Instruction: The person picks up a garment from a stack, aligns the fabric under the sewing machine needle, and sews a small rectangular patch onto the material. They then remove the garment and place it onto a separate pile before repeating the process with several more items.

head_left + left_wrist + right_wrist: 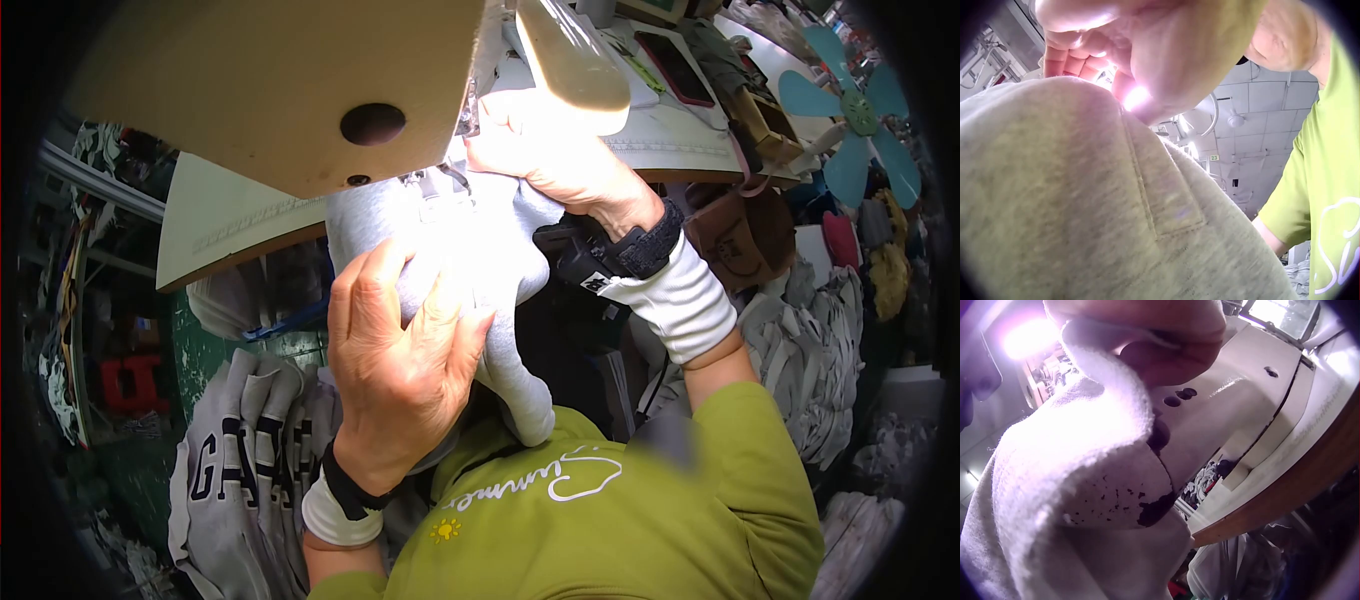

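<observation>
Light grey fabric [512, 375] lies bunched under the head of a sewing machine [270, 90] and hangs down toward the lap. My left hand [400, 370] rests on it in front of the presser foot [435, 185], fingers spread and slightly bent. In the left wrist view the left hand [1179, 56] is over the fabric [1072, 181], which has a stitched rectangular strip. Beside the needle area, my right hand [570, 165] pinches the fabric's far edge. The right wrist view shows that right hand [1172, 337] with a fold of fabric [1079, 450] between thumb and fingers.
A phone [675, 68] and an open wooden box [768, 122] are on the table's right part, near a teal fan [858, 112]. Grey lettered garments [235, 480] hang at lower left; more cloth [800, 350] is piled at right. The table edge [240, 255] curves around the machine.
</observation>
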{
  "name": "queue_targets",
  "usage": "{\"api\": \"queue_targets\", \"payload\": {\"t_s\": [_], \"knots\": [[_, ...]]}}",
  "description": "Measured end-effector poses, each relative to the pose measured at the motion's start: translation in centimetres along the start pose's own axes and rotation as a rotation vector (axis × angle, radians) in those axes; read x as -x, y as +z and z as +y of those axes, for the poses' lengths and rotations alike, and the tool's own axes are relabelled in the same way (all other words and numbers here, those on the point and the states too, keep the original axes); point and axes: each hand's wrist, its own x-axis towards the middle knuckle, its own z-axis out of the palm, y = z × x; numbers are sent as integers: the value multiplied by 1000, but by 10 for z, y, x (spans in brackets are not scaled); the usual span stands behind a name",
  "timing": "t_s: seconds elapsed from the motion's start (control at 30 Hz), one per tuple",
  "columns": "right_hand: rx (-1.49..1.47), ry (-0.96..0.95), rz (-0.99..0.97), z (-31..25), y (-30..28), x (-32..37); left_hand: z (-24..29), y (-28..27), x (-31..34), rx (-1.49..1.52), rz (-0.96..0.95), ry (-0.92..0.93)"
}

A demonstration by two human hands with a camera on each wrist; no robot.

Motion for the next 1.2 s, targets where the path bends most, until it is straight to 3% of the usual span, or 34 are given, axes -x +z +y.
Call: {"api": "queue_targets", "payload": {"t_s": [1.2], "knots": [[14, 35, 20, -2, 4, 4, -2, -1, 0, 16, 11, 15]]}}
